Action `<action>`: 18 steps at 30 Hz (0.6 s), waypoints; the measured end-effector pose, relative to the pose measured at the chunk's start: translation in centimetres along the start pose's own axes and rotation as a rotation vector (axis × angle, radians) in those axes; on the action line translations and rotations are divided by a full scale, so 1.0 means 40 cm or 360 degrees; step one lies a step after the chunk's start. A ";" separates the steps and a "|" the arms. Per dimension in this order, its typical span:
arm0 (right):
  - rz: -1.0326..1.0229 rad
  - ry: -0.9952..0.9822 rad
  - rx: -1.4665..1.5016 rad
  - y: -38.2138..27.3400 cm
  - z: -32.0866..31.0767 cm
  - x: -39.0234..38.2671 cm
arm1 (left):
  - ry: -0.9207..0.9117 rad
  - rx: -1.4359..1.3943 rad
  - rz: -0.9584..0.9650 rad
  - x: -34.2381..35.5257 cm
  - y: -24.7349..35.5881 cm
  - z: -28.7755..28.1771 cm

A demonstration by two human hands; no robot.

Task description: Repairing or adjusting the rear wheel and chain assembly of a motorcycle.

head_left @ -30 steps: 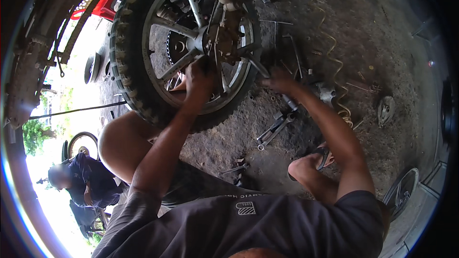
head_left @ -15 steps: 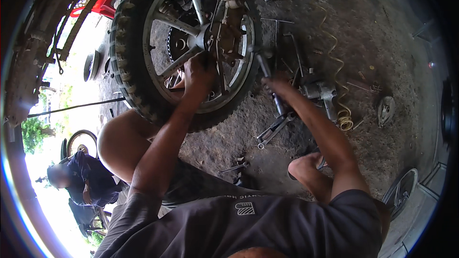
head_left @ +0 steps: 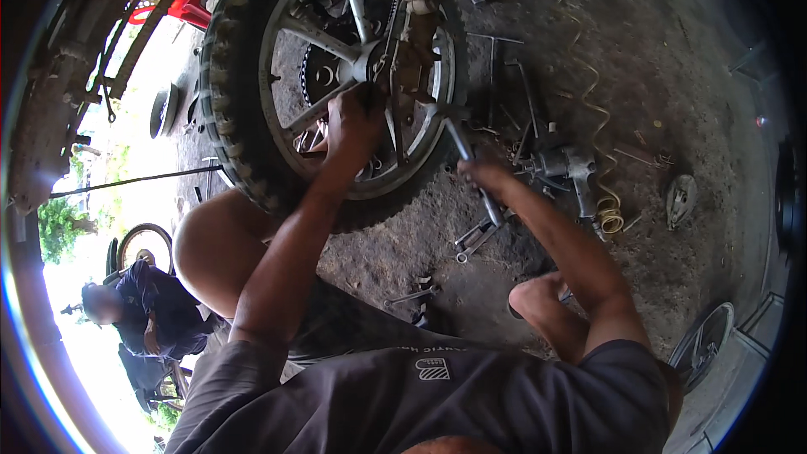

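A knobby-tyred wheel [head_left: 225, 118] with light spokes and a central hub [head_left: 363, 63] fills the upper middle, with grimy metal parts beside the hub. My left hand [head_left: 353, 126] is closed just below the hub; what it grips is hidden. My right hand [head_left: 486, 175] is closed round the shaft of a metal hammer [head_left: 459, 136], whose head is at the right side of the rim.
Spanners [head_left: 471, 248], a grey power tool [head_left: 576, 176] and a coiled hose [head_left: 609, 214] lie on the dirty floor [head_left: 647, 269]. A person [head_left: 151, 315] in dark clothes is at lower left near another wheel. A red chair [head_left: 189, 0] stands upper left.
My right hand and the hammer have shifted slightly down, the head staying near the rim. My left hand stays by the hub. The view has shifted slightly.
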State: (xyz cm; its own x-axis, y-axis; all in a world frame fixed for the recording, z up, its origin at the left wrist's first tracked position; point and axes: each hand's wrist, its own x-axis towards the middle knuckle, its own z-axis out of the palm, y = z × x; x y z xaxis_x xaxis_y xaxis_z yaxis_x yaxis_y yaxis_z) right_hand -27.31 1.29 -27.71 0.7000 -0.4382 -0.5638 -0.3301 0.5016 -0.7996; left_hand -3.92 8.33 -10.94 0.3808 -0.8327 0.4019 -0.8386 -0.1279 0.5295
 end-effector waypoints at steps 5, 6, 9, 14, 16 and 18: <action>0.0326 -0.0300 0.0377 -0.122 0.101 -0.093 | -0.0182 -0.0087 -0.0305 0.028 0.011 -0.050; 0.0324 -0.0296 0.0378 -0.115 0.088 -0.098 | -0.0183 -0.0090 -0.0301 0.021 0.019 -0.045; 0.0345 0.0057 0.0419 -0.093 0.056 -0.090 | -0.0106 0.0185 -0.0158 0.006 0.047 -0.031; 0.0339 -0.0530 0.0443 -0.075 0.125 -0.114 | -0.0167 0.0053 -0.0203 0.042 -0.005 -0.057; 0.0007 -0.0125 0.0067 -0.044 0.080 -0.088 | -0.0311 0.0316 -0.0116 0.059 0.066 -0.063; 0.0257 -0.0087 0.0219 -0.066 0.080 -0.098 | -0.0266 0.0286 -0.0105 0.054 0.042 -0.057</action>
State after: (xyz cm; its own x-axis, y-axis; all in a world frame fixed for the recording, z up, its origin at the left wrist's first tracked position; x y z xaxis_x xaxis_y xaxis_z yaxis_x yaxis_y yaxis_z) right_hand -27.15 4.08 -22.72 0.6798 -0.3047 -0.6672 -0.3536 0.6608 -0.6621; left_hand -3.61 7.57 -7.48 0.3797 -0.8950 0.2340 -0.8757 -0.2662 0.4029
